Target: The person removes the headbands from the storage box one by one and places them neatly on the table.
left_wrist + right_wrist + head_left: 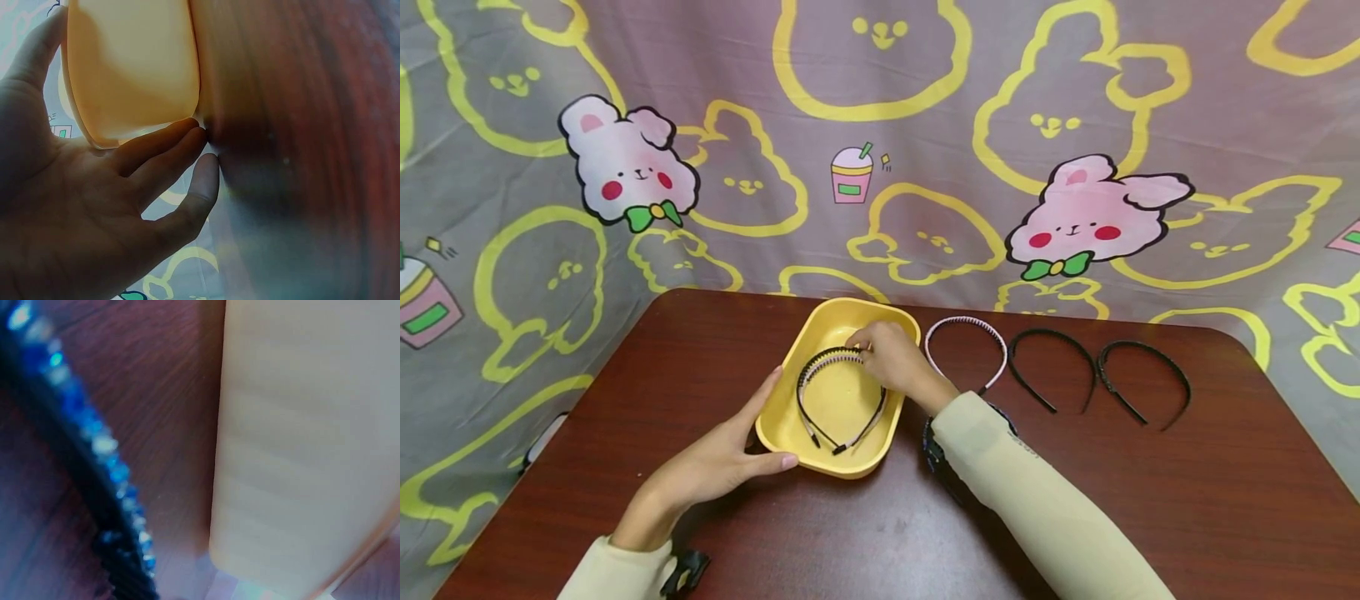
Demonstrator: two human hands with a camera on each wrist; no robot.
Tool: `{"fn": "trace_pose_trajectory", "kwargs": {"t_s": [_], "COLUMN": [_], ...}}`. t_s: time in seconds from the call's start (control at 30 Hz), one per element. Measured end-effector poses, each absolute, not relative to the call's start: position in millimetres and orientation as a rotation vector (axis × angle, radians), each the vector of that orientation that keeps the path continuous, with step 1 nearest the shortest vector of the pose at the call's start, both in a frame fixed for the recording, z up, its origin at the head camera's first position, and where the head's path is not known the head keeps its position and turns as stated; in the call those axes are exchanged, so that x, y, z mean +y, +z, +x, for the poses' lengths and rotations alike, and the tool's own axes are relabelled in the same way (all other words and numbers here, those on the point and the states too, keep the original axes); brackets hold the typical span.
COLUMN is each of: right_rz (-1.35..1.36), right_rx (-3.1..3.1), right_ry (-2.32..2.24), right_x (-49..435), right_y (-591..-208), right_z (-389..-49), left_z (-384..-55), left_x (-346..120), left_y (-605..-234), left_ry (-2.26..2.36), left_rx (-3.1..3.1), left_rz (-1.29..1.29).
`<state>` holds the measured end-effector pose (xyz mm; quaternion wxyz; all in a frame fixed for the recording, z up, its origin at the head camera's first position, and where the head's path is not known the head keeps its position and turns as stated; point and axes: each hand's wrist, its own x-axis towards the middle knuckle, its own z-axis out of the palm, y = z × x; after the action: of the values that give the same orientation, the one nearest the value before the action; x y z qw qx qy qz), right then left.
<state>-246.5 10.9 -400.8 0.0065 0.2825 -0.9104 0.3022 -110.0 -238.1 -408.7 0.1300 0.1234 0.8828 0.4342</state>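
Tabletop (880, 533) carries your yellow tray (850, 468). Your left hand (718, 458), spread, touches its left side and near rim; your right hand (893, 358) reaches inside, bent fingers at a black headband (817, 357), though you can't tell whether they pinch it. A pale headband (829, 361) overlaps it. Beside the tray, a blue-beaded headband (103, 447) is cut off and blurred in the right wrist view.

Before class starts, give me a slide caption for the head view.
Left hand against yellow tray, right hand at the headbands inside.
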Motion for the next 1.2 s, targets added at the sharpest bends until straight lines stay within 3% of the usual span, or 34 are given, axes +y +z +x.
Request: {"fn": "trace_pose_trajectory", "kwargs": {"t_s": [1.2], "right_rz": [0.885], "right_rx": [-2.827], "right_ry": [1.073], "right_x": [24], "right_y": [-384], "right_z": [-247], "left_z": [-111], "left_x": [-237], "left_y": [-409], "left_ry": [1.234], "left_rx": [2.586], "left_rz": [0.372]}}
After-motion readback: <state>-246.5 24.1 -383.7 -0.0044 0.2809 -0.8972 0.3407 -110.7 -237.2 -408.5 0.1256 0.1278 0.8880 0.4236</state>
